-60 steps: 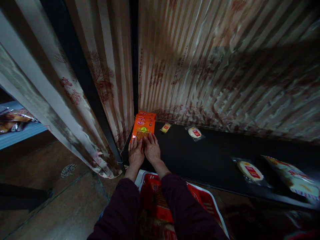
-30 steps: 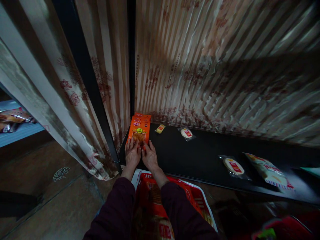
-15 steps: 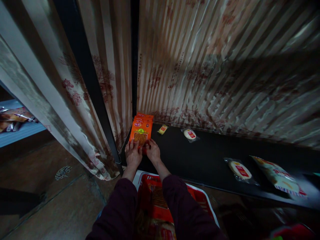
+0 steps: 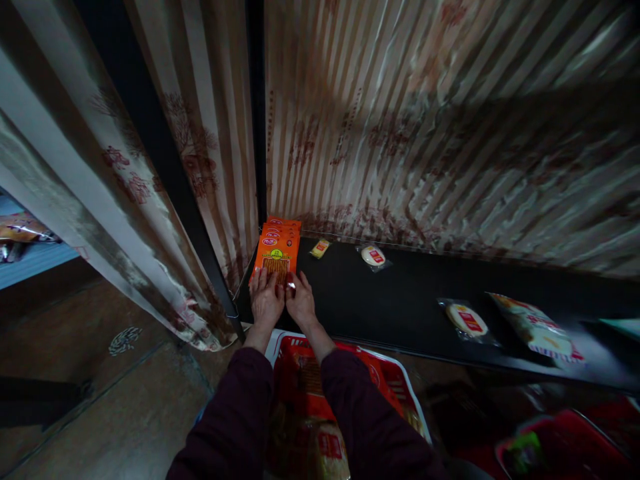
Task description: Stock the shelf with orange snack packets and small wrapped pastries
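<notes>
Fingers [image 4: 262,281] loosely bent, left hand [image 4: 267,305] and right hand [image 4: 301,306] at near end of overlapping orange packets [image 4: 277,245], likely steadying them; grip I can't tell.

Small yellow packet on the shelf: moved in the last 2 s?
No. Judged against the black corner post, the small yellow packet lies in the same spot, right of the orange packs; its drift in the image matches the post's.

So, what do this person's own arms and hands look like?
The left sleeve and right sleeve are long, plain and, in this dim light, dark purple. The left hand and right hand are bare: no gloves or watch show.
</notes>
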`<state>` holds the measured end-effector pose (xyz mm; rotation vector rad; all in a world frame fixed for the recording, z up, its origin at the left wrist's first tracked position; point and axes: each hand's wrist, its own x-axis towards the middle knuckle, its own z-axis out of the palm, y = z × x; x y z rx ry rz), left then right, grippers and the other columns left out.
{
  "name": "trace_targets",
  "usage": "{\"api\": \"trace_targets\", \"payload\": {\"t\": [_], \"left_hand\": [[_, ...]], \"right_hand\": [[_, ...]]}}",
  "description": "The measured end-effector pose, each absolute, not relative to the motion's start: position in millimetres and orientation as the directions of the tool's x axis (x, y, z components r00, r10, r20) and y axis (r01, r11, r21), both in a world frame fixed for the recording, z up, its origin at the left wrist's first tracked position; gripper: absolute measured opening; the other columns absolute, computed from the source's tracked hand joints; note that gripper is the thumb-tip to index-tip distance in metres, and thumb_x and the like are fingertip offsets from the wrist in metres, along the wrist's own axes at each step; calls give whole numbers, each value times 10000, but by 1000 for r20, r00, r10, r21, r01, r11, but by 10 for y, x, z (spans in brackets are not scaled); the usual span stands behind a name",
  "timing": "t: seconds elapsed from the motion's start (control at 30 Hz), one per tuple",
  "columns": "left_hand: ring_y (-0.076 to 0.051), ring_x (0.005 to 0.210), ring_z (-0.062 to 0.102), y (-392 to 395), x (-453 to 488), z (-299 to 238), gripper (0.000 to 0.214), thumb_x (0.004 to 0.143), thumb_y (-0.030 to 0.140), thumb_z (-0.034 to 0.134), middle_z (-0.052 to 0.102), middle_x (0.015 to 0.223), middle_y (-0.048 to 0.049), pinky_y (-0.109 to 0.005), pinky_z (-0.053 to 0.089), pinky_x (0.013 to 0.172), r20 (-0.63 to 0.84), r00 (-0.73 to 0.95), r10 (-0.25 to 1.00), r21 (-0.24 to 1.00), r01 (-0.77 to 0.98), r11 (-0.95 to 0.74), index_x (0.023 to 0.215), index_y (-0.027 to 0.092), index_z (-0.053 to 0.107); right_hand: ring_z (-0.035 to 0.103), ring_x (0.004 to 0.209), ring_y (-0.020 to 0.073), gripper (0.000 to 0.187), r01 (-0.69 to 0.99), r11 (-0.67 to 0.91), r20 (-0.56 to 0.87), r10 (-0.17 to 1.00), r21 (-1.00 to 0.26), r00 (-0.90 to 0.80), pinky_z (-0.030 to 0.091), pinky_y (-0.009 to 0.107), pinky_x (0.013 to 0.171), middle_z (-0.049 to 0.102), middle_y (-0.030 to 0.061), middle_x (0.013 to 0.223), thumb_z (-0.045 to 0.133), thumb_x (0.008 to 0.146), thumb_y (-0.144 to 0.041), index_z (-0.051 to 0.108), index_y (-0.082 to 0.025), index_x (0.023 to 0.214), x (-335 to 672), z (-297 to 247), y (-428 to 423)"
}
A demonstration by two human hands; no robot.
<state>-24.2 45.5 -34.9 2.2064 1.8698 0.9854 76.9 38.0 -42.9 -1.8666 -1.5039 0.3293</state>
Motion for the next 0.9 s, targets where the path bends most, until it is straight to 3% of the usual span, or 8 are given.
{"api": "trace_targets", "payload": {"t": [0.2,0.37,0.5,0.6,0.77,0.9], "left_hand": [[-197,1257,475,362,-145,-311,331,859,138,430,632,1230,-81,-380,372,1098,465,144,874,532,743,-405,1101,157,656],[-171,1066,581,49,38,-273,319,833,89,436,683,1075,-73,-331,481,975,477,239,846,569,650,-504,1043,165,664],[-173,955,610,-340,161,-284,300,825,82,433,696,982,-73,-318,512,904,465,325,824,559,614,-558,995,157,669],[-180,983,606,-691,222,-365,324,835,91,404,687,1034,-80,-327,503,921,435,379,817,557,599,-575,1016,163,663],[-174,1080,593,-1232,251,-630,399,827,94,367,676,1131,-64,-308,464,996,160,560,813,561,626,-542,1085,185,657],[-290,1369,341,-1419,185,-809,536,782,218,468,435,1447,-124,-451,292,1129,-229,561,796,410,797,-444,1310,140,521]], "right_hand": [[441,1301,272,453,750,-36,282,914,-660,292,395,410,1063,451,188,1414,490,797,-122,589,-96,1238,686,-542,-88],[445,1295,265,512,734,53,326,916,-677,235,403,395,1062,497,222,1364,507,775,-142,543,-28,1273,775,-599,-504],[506,1237,239,497,718,90,345,913,-690,217,432,376,1040,568,183,1295,506,788,-162,555,-82,1276,941,-593,-856],[505,1241,240,471,740,90,334,924,-667,188,426,390,1048,580,175,1284,503,797,-173,576,-101,1256,1074,-640,-1161],[478,1277,227,445,830,-103,134,969,-548,208,371,414,1083,610,156,1266,431,790,-73,632,-114,1184,1262,-801,-1694],[450,1307,242,475,878,-126,-13,991,-462,136,247,415,1151,657,131,1204,480,753,-61,653,-155,1185,1355,-907,-2016]]}}
